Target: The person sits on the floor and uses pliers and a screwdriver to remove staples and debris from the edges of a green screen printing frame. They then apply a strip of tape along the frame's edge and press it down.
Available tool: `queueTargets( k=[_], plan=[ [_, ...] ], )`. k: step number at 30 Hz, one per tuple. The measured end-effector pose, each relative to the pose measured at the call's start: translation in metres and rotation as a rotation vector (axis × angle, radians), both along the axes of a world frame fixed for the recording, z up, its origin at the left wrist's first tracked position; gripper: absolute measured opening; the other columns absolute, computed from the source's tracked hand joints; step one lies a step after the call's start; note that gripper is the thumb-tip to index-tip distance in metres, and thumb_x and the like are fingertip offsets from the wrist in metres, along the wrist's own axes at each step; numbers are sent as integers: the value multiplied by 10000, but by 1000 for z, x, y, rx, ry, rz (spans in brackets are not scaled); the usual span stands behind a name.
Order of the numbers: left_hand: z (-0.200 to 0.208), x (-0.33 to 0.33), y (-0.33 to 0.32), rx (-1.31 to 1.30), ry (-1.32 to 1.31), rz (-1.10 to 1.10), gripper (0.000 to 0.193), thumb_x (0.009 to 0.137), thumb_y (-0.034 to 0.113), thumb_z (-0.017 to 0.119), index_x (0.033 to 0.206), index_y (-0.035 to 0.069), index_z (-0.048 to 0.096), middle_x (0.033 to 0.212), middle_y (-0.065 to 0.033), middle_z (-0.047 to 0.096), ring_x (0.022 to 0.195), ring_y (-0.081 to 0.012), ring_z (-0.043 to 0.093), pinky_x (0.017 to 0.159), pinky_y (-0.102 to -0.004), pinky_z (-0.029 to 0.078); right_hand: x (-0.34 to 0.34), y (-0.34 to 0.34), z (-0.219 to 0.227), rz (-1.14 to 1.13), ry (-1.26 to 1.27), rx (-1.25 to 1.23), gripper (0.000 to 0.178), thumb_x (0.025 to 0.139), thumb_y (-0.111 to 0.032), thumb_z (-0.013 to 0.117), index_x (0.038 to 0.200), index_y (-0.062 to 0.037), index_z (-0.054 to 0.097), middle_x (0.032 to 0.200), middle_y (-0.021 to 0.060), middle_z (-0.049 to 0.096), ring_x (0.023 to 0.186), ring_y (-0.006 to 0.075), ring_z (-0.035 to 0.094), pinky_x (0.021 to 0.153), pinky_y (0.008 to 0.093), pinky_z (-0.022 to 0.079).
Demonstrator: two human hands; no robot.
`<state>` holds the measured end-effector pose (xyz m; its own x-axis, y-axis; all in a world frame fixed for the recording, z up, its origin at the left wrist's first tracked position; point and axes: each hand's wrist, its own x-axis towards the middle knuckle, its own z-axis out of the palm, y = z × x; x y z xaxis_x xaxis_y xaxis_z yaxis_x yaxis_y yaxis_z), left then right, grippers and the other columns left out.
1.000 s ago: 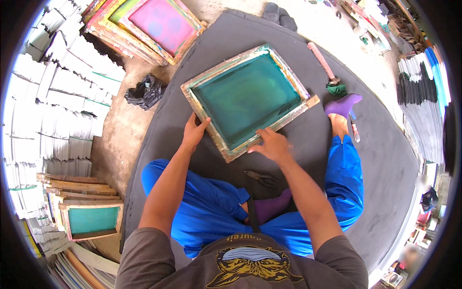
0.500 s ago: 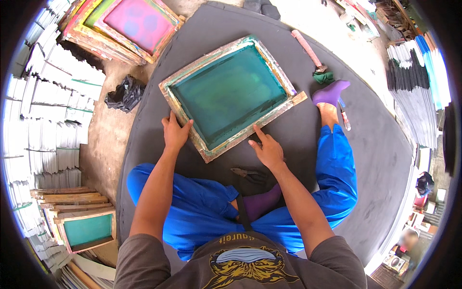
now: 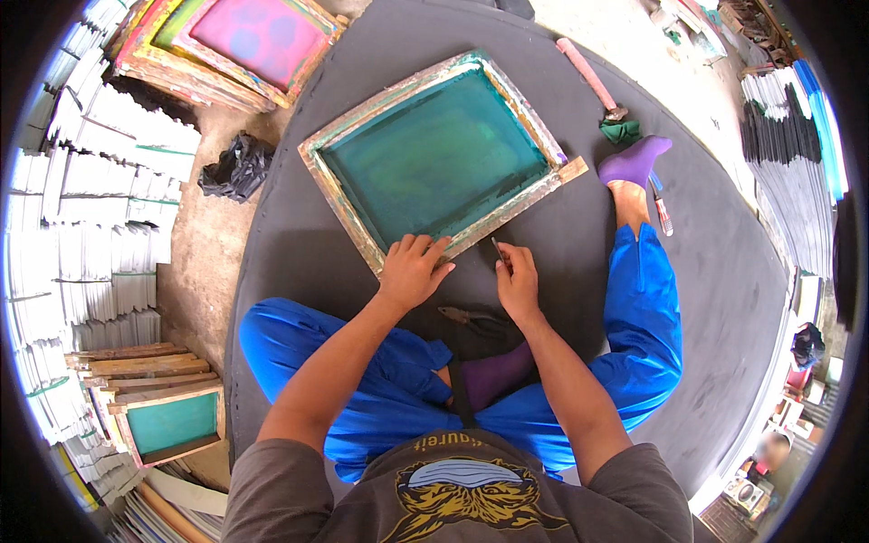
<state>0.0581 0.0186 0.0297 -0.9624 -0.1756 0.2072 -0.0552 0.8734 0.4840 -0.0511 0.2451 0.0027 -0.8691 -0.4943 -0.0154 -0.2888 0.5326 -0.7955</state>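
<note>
A wooden screen-printing frame (image 3: 362,231) with teal mesh lies tilted on the dark mat before me. My left hand (image 3: 412,274) rests on its near rim, fingers spread over the wood. Just right of that rim, my right hand (image 3: 518,279) pinches a small, thin dark object (image 3: 497,246), too small to name, with its tip pointing toward the frame. Between my forearms, near my foot, lie pliers (image 3: 475,319).
A pink-handled hammer (image 3: 588,77) lies at the far right by a green cloth (image 3: 620,132). Beside my right foot is a screwdriver (image 3: 664,215). More frames (image 3: 258,81) and a black plastic bag (image 3: 237,167) stand left; stacked sheets (image 3: 86,226) line the far left.
My left hand has moved right from the frame's left corner onto its near rim. My right hand has left the rim and now pinches a small thin object.
</note>
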Motion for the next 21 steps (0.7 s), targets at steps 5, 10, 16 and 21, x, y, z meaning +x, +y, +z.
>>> queueTargets(
  k=[5, 10, 16, 21],
  plan=[
    [-16, 4, 0, -109, 24, -62, 529, 899, 341, 787, 1373, 137, 671, 992, -65, 648, 906, -271, 645, 758, -415, 550, 2, -3, 33, 117, -16, 167, 380, 1041, -149, 594, 1414, -78, 597, 1128, 217, 669, 1039, 387, 681, 910, 460, 535],
    [-19, -4, 6, -134, 76, -70, 517, 905, 323, 782, 1385, 168, 671, 938, -54, 612, 860, -253, 633, 713, -385, 548, 8, -7, 22, 80, -41, 148, 479, 1069, -217, 561, 1529, -99, 503, 1185, 233, 686, 1106, 430, 669, 952, 499, 528],
    [-17, -4, 6, -152, 81, -98, 483, 913, 287, 775, 1375, 178, 681, 917, -46, 593, 836, -252, 620, 700, -393, 544, 16, -25, 68, 120, -143, 243, 449, 1066, -214, 537, 1509, -143, 531, 1128, 244, 686, 1052, 459, 678, 923, 543, 538],
    [-25, -5, 12, -143, 95, -77, 479, 904, 292, 776, 1363, 177, 697, 898, -28, 605, 848, -228, 628, 714, -355, 540, 22, -23, 63, 139, -77, 347, 447, 1069, -226, 538, 1515, -188, 539, 1065, 232, 679, 978, 466, 687, 860, 560, 553]
  ],
)
